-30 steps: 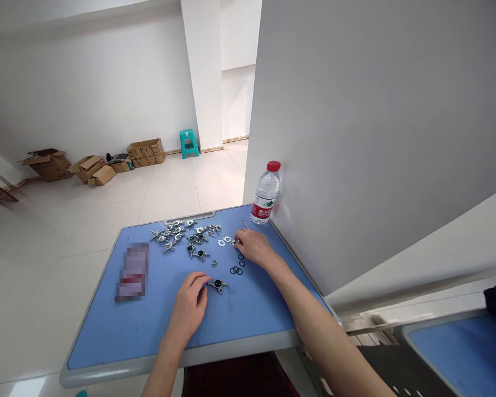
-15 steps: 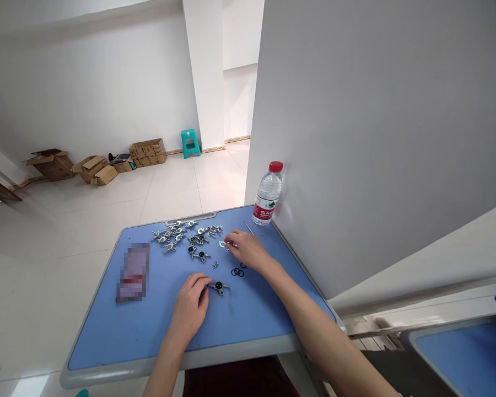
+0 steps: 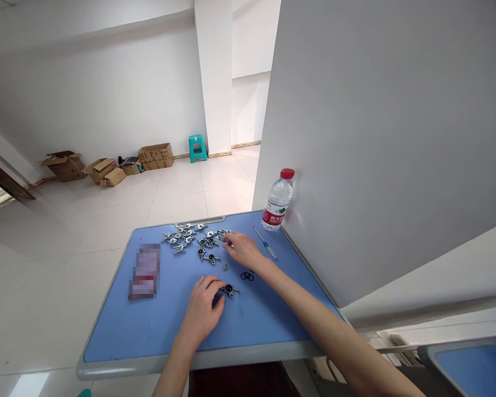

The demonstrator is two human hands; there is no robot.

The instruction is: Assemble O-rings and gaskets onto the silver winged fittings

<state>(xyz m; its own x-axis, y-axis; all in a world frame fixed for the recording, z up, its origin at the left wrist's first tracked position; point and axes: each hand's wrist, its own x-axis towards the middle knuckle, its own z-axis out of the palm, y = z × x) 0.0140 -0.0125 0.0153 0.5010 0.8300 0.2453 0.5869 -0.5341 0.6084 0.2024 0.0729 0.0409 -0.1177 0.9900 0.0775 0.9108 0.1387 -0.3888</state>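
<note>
A small silvery metal fitting with a round black centre (image 3: 229, 288) lies on the blue worktop with a grey rim (image 3: 119, 331), toward the near edge and in front of the person. Pale specks show on its black, disc-like face; a thin stem sticks out to the right, and a ring-shaped lug points toward the near edge. Its metal is bright, its outline three-armed.

The left hand (image 3: 204, 303) is loosely open, thumb and index finger apart, with the index fingertip at the fitting's left side, partly covering it there. The right hand (image 3: 243, 251) reaches farther across, its fingers bent downward and drawn together beside small silvery pieces (image 3: 223, 233); whether it has hold of anything cannot be told, as the fingertips hide the spot.

Between the hands sits a little cluster of tiny shiny metal parts (image 3: 225, 267). Thin black rings (image 3: 247, 276), some overlapping, lie under the right forearm's left side. Beyond, a group of similar black-centred metal fittings (image 3: 211, 258) borders a loose heap of plain silvery metal fittings (image 3: 182, 237). A screwdriver with a blue and clear handle (image 3: 268, 249) lies right of the right hand, near a clear plastic bottle with a red cap (image 3: 278, 204).
</note>
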